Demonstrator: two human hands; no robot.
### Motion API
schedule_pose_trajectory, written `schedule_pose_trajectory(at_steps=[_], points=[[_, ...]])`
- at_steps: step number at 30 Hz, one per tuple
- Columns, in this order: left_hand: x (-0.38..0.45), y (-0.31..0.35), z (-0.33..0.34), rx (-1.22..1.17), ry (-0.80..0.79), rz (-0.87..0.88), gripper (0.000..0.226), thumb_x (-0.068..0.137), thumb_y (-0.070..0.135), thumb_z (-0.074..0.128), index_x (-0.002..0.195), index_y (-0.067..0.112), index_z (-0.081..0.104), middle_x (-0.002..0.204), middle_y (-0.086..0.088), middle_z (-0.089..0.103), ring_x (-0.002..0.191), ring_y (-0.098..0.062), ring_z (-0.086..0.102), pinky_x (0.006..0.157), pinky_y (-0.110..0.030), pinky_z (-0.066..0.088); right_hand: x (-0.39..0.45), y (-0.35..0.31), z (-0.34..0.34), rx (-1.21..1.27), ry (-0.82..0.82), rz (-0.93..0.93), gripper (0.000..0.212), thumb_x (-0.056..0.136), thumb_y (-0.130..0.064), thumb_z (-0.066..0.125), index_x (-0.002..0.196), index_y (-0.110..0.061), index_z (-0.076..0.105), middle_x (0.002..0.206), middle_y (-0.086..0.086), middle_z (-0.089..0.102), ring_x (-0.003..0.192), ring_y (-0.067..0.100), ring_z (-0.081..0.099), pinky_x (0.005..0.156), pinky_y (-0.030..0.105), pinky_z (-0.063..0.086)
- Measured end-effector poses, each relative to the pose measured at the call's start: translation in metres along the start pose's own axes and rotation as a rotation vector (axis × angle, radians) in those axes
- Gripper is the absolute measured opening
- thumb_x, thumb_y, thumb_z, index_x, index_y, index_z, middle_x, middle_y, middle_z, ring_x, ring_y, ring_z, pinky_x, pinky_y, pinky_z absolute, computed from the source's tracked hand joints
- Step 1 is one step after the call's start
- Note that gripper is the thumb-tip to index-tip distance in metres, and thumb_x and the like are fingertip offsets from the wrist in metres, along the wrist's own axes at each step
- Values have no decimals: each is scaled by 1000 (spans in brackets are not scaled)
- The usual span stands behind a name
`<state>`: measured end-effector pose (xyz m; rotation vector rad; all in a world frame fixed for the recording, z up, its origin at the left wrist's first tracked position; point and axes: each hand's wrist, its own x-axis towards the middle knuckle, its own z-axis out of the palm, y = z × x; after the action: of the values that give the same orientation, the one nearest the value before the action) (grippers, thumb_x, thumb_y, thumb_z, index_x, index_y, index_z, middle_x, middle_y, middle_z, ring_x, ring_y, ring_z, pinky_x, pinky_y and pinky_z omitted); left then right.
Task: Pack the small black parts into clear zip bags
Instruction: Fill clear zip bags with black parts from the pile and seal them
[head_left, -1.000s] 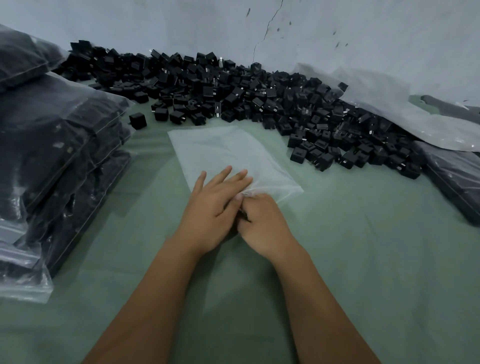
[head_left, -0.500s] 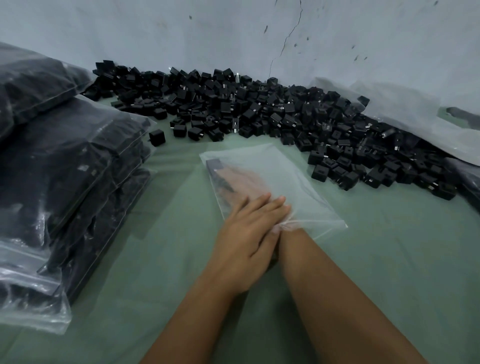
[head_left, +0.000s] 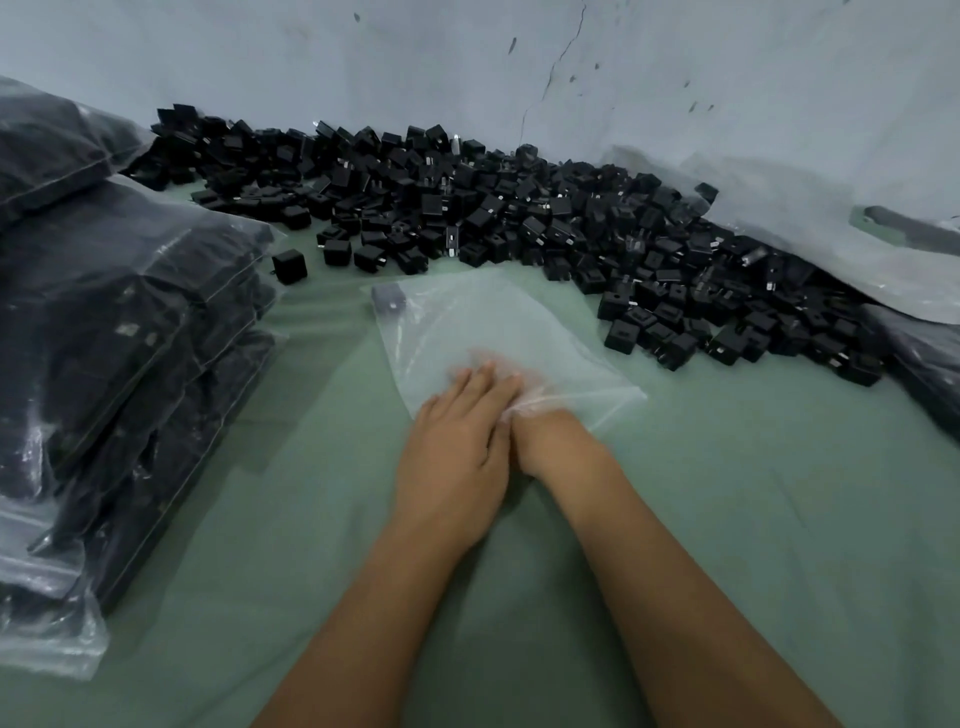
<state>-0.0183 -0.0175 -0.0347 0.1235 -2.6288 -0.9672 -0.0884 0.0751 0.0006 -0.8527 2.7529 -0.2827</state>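
a: grip first. left hand lies flat, fingers straight, pressing the mouth end of the clear zip bag onto the bench. holds nothing.

b: right hand?

a: it goes into the bag mouth, fingers hidden behind cloudy plastic and motion blur. we cannot tell if they're curled or what they hold.

b: anything in the bag?

a: one black part, up in the far left corner of the bag. rest of the bag looks flat, so we judge this bag as barely started.

b: and supply?

a: big heap of loose black parts along the wall, touching the bag's far edge on the right. one stray part sits apart, just left of the heap's near edge.

b: done work?

a: stack of filled bags on the left, several deep, dark with parts. more plastic sheeting by the wall at right, and a dark bag at the right edge, contents unclear.

b: so progress?

a: we'd say mid-job: several bags packed, the heap remaining is large, the current bag needs filling and zipping.
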Motion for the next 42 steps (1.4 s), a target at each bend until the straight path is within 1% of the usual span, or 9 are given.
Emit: schedule_pose_trajectory(at_steps=[5,8,11,17,22,27,33,38,42], points=[[1,-3,1,-1,18,-113,42,104,22,36,145,27,43,146,2,50,134,-15,42,116,-38,25,-18,24,12,92,349,-297,22,83,-11,45,89,-12,67,91,6,68,86,25,60,74,37,49],[0,-5,-4,19,22,-101,37,102,25,42,137,22,55,135,-2,61,124,-23,51,109,-36,34,-30,36,9,109,837,-365,18,71,-10,43,60,-6,56,59,5,53,56,24,47,50,36,42],[0,-8,-15,4,-66,-117,51,81,37,46,125,23,66,137,-2,59,131,-19,49,111,-31,33,-24,61,3,390,1200,-110,21,76,-4,44,78,-3,64,76,8,60,73,25,54,61,36,44],[3,-19,-29,-43,-165,-119,59,69,40,49,125,32,66,142,8,53,134,-11,44,116,-35,28,-3,124,1,519,801,556,67,94,-21,50,152,-24,18,155,11,23,138,31,26,110,43,29],[6,-21,-26,-44,-82,-71,46,75,42,50,112,28,73,130,7,63,126,-12,51,109,-38,36,11,140,-3,435,666,665,61,94,-38,51,148,-29,25,135,3,50,129,26,34,100,42,34],[8,-25,-23,-57,-43,-58,41,76,42,51,106,27,75,126,9,66,121,-11,54,107,-35,38,8,130,-1,659,892,619,30,86,-26,67,112,-30,52,102,-12,59,97,11,55,91,37,47],[10,-29,-21,-38,-46,-62,41,78,46,49,105,28,75,125,10,65,122,-11,54,109,-43,36,-15,102,2,1151,963,128,46,83,2,66,110,-36,61,105,-16,65,83,-5,64,71,10,49],[7,-25,-23,-12,-62,-7,57,75,58,35,97,21,72,104,7,71,105,-16,61,96,-43,44,-24,54,11,1398,984,98,36,72,4,63,93,-24,55,77,-19,66,70,-1,60,64,11,46],[6,-25,-22,-55,-55,-21,43,84,49,40,90,17,68,88,4,68,92,-19,61,89,-43,46,-34,28,20,1268,1112,95,34,67,-7,60,92,-28,53,91,-6,59,87,13,57,81,26,47]])
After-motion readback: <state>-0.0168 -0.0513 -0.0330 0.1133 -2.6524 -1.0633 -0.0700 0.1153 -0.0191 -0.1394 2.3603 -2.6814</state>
